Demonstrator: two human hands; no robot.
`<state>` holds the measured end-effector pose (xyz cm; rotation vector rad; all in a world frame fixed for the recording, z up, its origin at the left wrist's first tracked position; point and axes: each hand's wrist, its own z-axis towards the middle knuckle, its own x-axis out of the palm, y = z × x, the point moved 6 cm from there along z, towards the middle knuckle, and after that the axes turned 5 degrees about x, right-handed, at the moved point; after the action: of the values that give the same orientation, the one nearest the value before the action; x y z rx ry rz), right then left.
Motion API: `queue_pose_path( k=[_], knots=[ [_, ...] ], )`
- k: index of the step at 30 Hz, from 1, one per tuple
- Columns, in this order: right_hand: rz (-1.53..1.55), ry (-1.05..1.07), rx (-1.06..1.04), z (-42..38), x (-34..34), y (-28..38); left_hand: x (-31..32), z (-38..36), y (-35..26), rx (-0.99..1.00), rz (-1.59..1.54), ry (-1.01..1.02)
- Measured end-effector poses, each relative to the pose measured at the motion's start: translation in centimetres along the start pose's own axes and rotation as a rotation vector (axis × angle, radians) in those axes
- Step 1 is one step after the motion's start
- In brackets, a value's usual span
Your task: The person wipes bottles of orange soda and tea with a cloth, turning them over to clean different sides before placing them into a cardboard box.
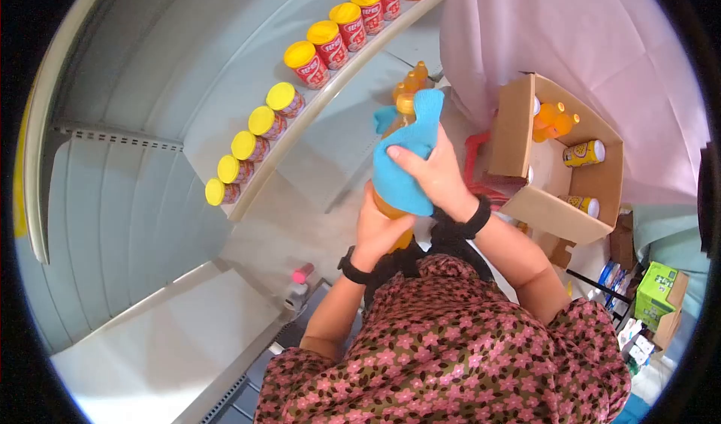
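A bottle of orange drink (pixel 390 208) is held tilted in front of my body, its orange cap (pixel 405 105) pointing up and away. My left hand (pixel 379 225) is closed around the lower part of the bottle. Pressed against its side is a blue cloth (pixel 402 172), gripped by my right hand (pixel 432 170) with the thumb lying on top. The cloth covers much of the bottle, so its label is hidden. Both wrists wear black bands.
On a curved shelf (pixel 342 71) at the left stand several yellow-lidded tubs (pixel 308 63). More orange bottles (pixel 409 82) stand beyond my hands. To the right, an open cardboard box (pixel 518 135) holds orange bottles and yellow cans (pixel 584 153). A green box (pixel 657 292) sits at the lower right.
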<state>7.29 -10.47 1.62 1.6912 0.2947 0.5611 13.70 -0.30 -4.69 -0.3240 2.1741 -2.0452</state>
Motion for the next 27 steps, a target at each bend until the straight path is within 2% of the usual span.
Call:
queue_pose_path(
  k=[1,3,5,6,8,10,11,12,13,14,15,16,17,19,20,21,23,25,27],
  knots=[
    [-0.104,-0.138,-0.117,-0.5,0.2,-0.3,-1.3,0.0,-0.9,0.026,0.122,-0.151],
    [-0.196,-0.189,-0.098,-1.7,1.8,-1.4,-2.3,0.6,0.2,0.087,0.223,-0.128],
    [-0.393,-0.316,-0.303,-3.0,3.3,-1.0,-3.0,0.8,0.7,0.152,0.319,-0.111],
    [-0.222,-0.244,-0.209,-2.7,3.4,-1.9,-3.3,1.0,-0.1,0.178,0.303,-0.087],
    [-0.24,-0.203,-0.255,-2.5,3.2,-1.7,-3.8,1.0,-0.4,0.211,0.288,-0.065],
    [-0.254,-0.163,-0.298,-2.1,2.6,-0.6,-4.3,0.3,0.3,0.191,0.119,-0.036],
    [-0.127,-0.044,-0.183,-1.6,2.2,-0.1,-4.5,0.0,0.2,0.201,0.12,-0.034],
    [0.001,0.074,-0.064,-1.2,2.1,0.4,-4.0,-0.3,0.2,0.145,-0.031,0.085],
    [0.0,0.069,-0.07,-0.8,1.3,1.5,-3.5,-0.6,0.1,0.084,-0.181,0.205],
    [0.099,0.163,0.035,-0.5,1.0,2.1,-1.9,-1.5,1.2,-0.311,-0.414,0.466],
    [0.197,0.256,0.142,-0.5,1.0,2.7,-1.5,-1.4,0.6,-0.311,-0.414,0.472],
    [0.297,0.265,0.163,-0.6,1.2,4.1,-0.5,-1.7,-0.5,-0.269,-0.482,0.591],
    [0.295,0.262,0.162,-0.6,0.5,4.4,0.6,-2.0,-1.4,-0.225,-0.549,0.709],
    [0.135,0.344,0.147,-0.8,-0.3,5.5,2.4,-1.9,-1.7,-0.216,-0.625,0.772],
    [0.113,0.265,0.115,-1.2,-1.0,6.1,3.4,-2.1,-2.0,-0.21,-0.696,0.835],
    [0.113,0.266,0.112,-1.5,-1.9,6.6,4.3,-2.2,-2.1,-0.208,-0.694,0.835],
    [0.175,0.179,0.062,-1.9,-4.8,7.9,4.8,-1.1,-2.5,-0.023,-0.492,0.542],
    [0.194,0.135,0.052,-2.0,-7.1,8.9,6.4,-0.4,-3.8,0.028,-0.383,0.463],
    [0.181,-0.028,-0.03,-2.4,-10.0,10.0,8.2,0.0,-4.7,0.074,-0.269,0.393]
  ],
)
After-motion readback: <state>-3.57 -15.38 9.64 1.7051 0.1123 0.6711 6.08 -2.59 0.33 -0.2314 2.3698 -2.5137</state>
